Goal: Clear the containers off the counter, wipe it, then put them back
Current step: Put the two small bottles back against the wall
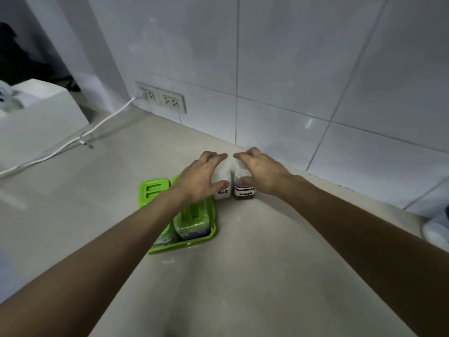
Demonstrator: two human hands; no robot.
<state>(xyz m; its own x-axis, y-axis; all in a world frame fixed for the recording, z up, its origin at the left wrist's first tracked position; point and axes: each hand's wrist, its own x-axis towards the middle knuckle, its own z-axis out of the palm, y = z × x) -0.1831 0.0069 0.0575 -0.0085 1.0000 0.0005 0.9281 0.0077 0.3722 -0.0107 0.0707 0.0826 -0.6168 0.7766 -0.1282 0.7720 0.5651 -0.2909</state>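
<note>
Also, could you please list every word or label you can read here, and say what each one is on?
"Salt": handwritten label on the white jar under the left hand.
"Seasoning" with a second word beneath it too blurred to read: label on the brown-filled jar under the right hand.
Green-lidded containers in the green tray: no readable text.
Wall sockets: no markings legible.

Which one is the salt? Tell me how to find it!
Look along the tiled wall to where it meets the counter, where both hands reach. Two small bottles stand side by side there, next to a green tray. The salt bottle is the one under the left hand: white inside, labelled "Salt", while its neighbour holds brown sauce.
</note>
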